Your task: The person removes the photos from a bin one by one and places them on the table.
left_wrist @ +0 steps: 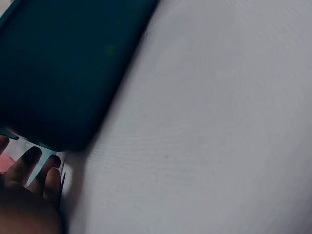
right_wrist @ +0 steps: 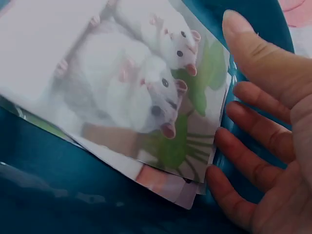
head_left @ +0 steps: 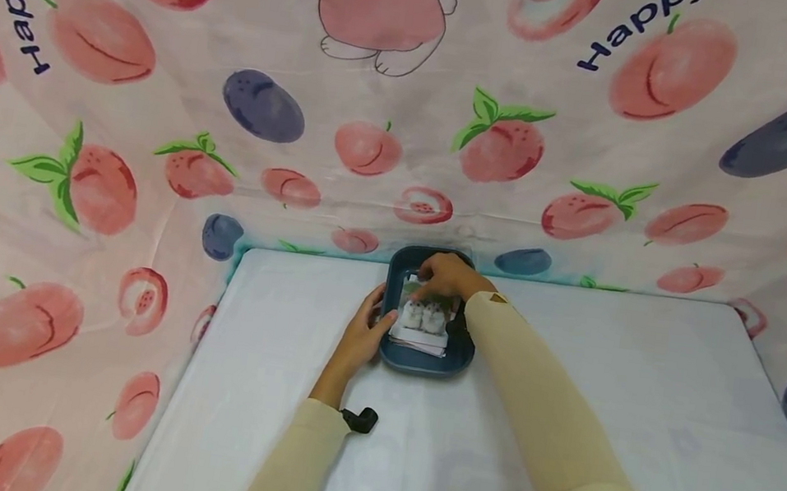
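A dark blue rectangular tray [head_left: 423,363] stands at the far side of the white table. In it lies a stack of printed picture cards [right_wrist: 131,87]; the top one shows two white hamsters. My left hand [head_left: 361,332] grips the tray's left side, thumb over the rim and fingers along the outer wall. In the left wrist view its fingers [left_wrist: 51,178] show beside the tray's dark wall [left_wrist: 63,73]. Over the tray's far end, my right hand [right_wrist: 268,141] touches the stack's edge with its fingertips, thumb spread apart, holding no card.
The white table [head_left: 263,328] extends to both sides of the tray. A fruit-patterned cloth [head_left: 382,103] hangs behind it, close to the tray's far end. A black wrist device [head_left: 360,419] is worn on the left wrist.
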The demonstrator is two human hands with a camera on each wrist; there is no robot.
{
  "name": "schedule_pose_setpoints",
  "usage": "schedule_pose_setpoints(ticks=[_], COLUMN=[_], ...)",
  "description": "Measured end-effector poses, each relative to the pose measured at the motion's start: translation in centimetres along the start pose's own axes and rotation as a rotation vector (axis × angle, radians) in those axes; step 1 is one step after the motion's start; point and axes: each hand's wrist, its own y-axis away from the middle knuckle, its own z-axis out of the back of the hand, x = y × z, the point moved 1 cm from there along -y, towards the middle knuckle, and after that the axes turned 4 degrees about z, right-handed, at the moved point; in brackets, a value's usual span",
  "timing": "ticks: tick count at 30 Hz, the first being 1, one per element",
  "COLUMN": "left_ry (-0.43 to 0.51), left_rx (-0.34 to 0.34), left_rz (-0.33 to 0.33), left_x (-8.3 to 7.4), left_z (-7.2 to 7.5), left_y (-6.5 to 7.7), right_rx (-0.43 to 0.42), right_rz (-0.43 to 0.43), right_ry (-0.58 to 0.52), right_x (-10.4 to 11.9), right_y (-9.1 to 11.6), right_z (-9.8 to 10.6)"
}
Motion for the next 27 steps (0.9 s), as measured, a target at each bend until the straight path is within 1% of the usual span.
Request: schedule_pose_setpoints(ticks=[3, 7, 12, 18, 22, 27], left_ry=[-0.024, -0.054, -0.06, -0.059, -0.062, -0.049], left_rx=[-0.009, -0.021, -0.021, -0.017, -0.016, -0.017], left_rz=[0.013, 0.039, 0.034, 0.024, 0.02, 0.011], left_x=[0.0, -0.1, 0.0, 0.1, 0.2, 0.3], left_z=[-0.1, -0.1, -0.2, -0.2, -0.2, -0.3], left_y=[0.0, 0.2, 0.3, 0.3, 0.3, 0.2], right_rx=[-0.02, -0.021, -0.022, -0.035, -0.023, 0.018], right_rz=[0.006, -0.001, -0.014, 0.0, 0.003, -0.009], right_ry=[0.028, 0.031, 0.044, 0.032, 0.028, 0.031], right_x=[0.0, 0.0, 0.0, 0.4, 0.6, 0.8], right_y=[0.0, 0.0, 0.0, 0.2, 0.3, 0.5], right_z=[0.0, -0.4, -1.0, -1.2, -1.4, -1.5])
